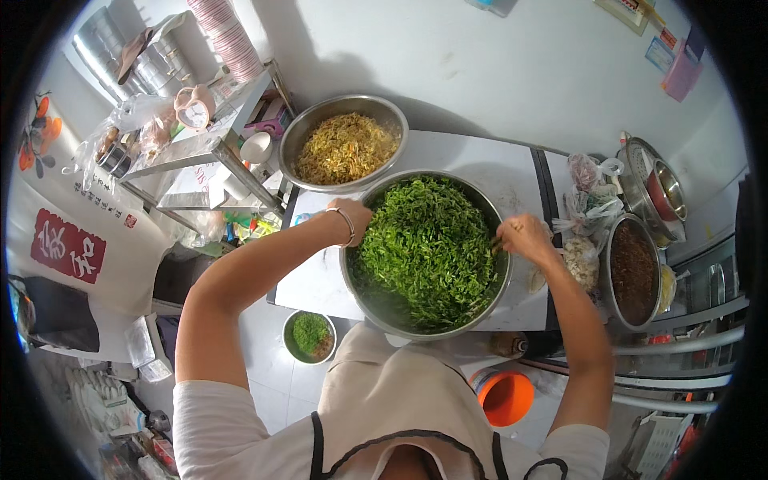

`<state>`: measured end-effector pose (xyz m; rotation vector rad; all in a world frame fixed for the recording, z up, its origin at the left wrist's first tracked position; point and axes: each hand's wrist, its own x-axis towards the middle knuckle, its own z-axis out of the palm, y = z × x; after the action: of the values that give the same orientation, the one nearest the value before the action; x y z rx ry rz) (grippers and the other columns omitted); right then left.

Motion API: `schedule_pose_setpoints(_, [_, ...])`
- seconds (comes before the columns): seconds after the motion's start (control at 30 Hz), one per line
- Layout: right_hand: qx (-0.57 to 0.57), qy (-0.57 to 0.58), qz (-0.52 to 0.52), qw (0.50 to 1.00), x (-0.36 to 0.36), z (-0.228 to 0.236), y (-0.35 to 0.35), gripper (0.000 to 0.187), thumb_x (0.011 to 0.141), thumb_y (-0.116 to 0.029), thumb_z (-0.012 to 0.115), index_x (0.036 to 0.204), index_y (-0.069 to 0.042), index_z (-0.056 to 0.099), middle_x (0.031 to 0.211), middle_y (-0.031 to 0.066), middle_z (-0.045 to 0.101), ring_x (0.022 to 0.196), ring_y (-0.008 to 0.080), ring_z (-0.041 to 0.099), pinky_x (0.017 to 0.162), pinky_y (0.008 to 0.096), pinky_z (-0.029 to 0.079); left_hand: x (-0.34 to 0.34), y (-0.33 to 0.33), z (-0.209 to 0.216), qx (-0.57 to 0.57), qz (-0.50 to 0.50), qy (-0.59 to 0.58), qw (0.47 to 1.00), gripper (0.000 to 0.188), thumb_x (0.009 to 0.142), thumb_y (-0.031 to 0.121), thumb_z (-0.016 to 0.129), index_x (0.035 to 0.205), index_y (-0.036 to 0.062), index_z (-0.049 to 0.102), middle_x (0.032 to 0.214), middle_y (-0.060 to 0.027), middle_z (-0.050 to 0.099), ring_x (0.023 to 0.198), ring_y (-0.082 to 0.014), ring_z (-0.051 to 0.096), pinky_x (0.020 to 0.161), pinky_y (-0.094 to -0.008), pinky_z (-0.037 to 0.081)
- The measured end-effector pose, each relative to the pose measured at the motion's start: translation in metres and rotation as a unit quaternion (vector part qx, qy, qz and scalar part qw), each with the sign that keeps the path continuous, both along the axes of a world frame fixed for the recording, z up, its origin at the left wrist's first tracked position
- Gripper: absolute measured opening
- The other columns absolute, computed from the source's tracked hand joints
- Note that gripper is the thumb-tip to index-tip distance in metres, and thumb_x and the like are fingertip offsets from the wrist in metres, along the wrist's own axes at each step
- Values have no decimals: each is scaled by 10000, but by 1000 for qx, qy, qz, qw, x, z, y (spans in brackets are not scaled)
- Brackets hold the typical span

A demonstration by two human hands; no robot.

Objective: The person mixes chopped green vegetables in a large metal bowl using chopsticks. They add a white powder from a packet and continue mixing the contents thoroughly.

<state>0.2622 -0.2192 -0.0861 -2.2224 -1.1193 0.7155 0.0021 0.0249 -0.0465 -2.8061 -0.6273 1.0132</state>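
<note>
A large steel bowl (509, 282) full of chopped green leaves (424, 248) stands on the white table in front of me. My left hand (352, 219) is closed at the bowl's upper left rim and appears to grip it; its fingertips are partly hidden. A bracelet circles that wrist. At the right rim, my right hand (522, 236) is closed, with a short brownish piece showing by its fingers over the greens. What that piece is I cannot make out. Behind the greens sits another steel bowl (286, 152) of yellowish-brown shredded food (348, 148).
A metal shelf (228, 152) with a pink clock (194, 108) stands at the left. On the right are plastic bags (592, 210) and a steel basin (614, 298) of dark brown food. Below are a small bowl (288, 342) of greens and an orange bucket (507, 398).
</note>
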Motion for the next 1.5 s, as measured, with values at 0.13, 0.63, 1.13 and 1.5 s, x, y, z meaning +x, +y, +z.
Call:
schedule_pose_setpoints(0.13, [39, 226, -65, 971, -12, -53, -32, 268, 877, -188, 530, 799, 27, 670, 642, 107, 637, 534, 153, 636, 484, 275, 529, -36, 15, -56, -122, 28, -19, 992, 353, 739, 246, 670, 886, -75, 660, 859, -268, 654, 866, -399, 639, 752, -430, 518])
schedule_pose_setpoints(0.63, [160, 343, -180, 908, -71, -64, -10, 224, 892, -98, 482, 825, 38, 647, 693, 183, 640, 497, 223, 640, 443, 330, 571, -41, -39, -120, -471, 350, -135, 799, 178, 815, 181, 619, 718, 62, 710, 558, -54, 605, 484, -177, 558, 474, -292, 432])
schedule_pose_setpoints(1.13, [-25, 264, -103, 959, -49, -24, -38, 241, 878, -141, 519, 796, 33, 665, 661, 173, 649, 539, 206, 664, 464, 302, 554, -27, -31, -32, -190, -31, -13, 981, 297, 701, 223, 634, 754, -67, 673, 796, -270, 652, 804, -388, 662, 740, -423, 536])
schedule_pose_setpoints(1.5, [245, 251, -43, 936, -73, -12, -10, 321, 955, -221, 449, 841, 29, 614, 705, 149, 634, 540, 177, 648, 469, 281, 569, -38, -30, -68, -368, 176, -227, 884, 263, 782, 275, 617, 741, 45, 737, 571, -103, 635, 483, -167, 568, 516, -359, 476])
